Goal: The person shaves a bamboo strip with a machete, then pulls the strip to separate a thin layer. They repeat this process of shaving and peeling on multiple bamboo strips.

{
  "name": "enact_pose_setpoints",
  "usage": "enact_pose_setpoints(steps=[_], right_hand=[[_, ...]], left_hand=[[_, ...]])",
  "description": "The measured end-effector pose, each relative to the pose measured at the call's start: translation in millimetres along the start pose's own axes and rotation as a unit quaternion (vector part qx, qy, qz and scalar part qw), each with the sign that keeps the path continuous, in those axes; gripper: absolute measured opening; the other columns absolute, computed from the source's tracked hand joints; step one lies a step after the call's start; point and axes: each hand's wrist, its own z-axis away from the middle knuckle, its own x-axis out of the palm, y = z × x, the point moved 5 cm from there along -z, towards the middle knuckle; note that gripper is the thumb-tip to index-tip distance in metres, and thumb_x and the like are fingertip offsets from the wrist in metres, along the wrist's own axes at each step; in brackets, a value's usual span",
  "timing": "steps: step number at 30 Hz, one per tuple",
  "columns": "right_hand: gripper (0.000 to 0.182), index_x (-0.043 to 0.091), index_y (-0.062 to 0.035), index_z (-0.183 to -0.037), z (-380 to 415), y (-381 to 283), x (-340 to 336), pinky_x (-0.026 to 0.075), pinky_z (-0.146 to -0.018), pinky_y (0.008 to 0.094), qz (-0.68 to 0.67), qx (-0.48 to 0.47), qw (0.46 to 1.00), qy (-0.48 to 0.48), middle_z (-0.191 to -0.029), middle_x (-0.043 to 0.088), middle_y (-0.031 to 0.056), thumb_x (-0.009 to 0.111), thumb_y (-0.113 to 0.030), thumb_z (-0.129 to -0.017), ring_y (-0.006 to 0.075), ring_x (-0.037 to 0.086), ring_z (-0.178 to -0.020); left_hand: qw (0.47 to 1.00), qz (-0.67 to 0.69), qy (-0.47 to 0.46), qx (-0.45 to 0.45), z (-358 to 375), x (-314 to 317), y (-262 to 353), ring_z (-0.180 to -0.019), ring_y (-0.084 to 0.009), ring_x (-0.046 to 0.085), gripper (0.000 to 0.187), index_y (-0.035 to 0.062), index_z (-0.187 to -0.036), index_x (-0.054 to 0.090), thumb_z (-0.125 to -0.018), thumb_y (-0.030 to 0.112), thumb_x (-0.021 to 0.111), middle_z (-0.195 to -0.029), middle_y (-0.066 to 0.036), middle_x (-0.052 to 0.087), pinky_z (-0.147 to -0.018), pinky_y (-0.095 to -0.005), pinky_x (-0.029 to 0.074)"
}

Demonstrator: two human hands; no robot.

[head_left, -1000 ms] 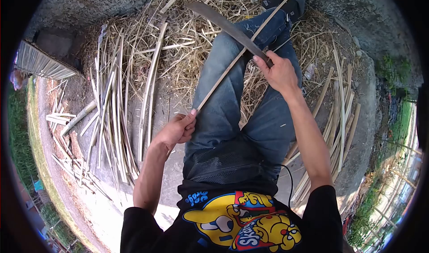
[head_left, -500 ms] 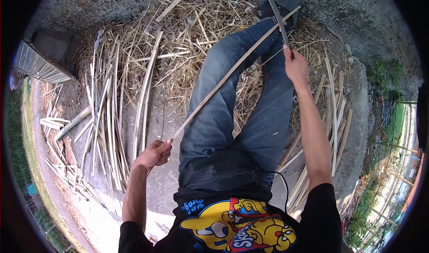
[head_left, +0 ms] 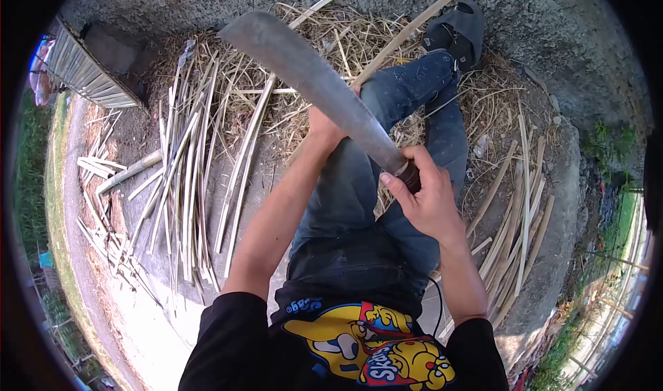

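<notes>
A machete with a broad, curved grey blade [head_left: 311, 73] crosses in front of my legs, its tip at upper left. My right hand [head_left: 431, 201] is closed around its dark handle [head_left: 410, 177], the thumb near the base of the blade. Behind the blade, my left hand [head_left: 324, 127] is closed on a long bamboo strip [head_left: 414, 26], its fingers partly hidden. The strip slants from beside my thigh up past my foot, its far end at the top edge.
Split bamboo strips [head_left: 190, 204] lie in a pile at left, with another bundle [head_left: 514, 218] at right. Dry shavings [head_left: 276, 108] cover the ground around my legs. A rough concrete wall [head_left: 179, 8] runs along the top, and a slatted panel [head_left: 97, 70] stands at upper left.
My left hand has moved up and right, further along the bamboo strip. My right hand came back toward my body, and the machete swung so its blade now points upper left.
</notes>
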Motion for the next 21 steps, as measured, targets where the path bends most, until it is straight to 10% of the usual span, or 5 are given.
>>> enact_pose_setpoints(steps=[7,11,21], right_hand=[[0.036,0.052,-0.0080,-0.107,33.7,-20.6,69.3,0.052,-0.059,0.0493,0.074,0.001,0.983,-0.167,-0.073,0.067,0.0151,0.070,-0.037,-0.095,0.0398,0.068,-0.068],[0.032,0.056,-0.0072,-0.103,25.7,-25.7,59.7,0.050,-0.058,0.0507,0.019,-0.004,0.997,-0.072,-0.074,0.066,0.0179,0.067,-0.037,-0.097,0.0432,0.066,-0.070],[0.034,0.053,-0.0055,-0.099,34.9,-56.6,45.6,0.050,-0.056,0.0509,0.033,-0.027,0.984,-0.174,-0.066,0.062,0.0187,0.064,-0.038,-0.098,0.0439,0.063,-0.064]], left_hand=[[0.996,-0.086,0.005,-0.019,2.3,-3.9,23.5,-0.070,-0.0394,0.071,0.053,0.0044,-0.083,0.073,-0.100,0.048,0.049,-0.073,-0.022,0.070,-0.066,-0.0506,0.056],[0.997,-0.068,0.017,-0.016,3.2,-8.9,25.9,-0.075,-0.0408,0.071,0.053,0.0028,-0.089,0.073,-0.100,0.048,0.046,-0.075,-0.023,0.070,-0.071,-0.0513,0.056],[0.995,-0.095,-0.011,-0.014,1.2,-7.1,28.1,-0.077,-0.0384,0.072,0.049,0.0035,-0.094,0.070,-0.102,0.042,0.040,-0.079,-0.019,0.073,-0.070,-0.0496,0.057]])
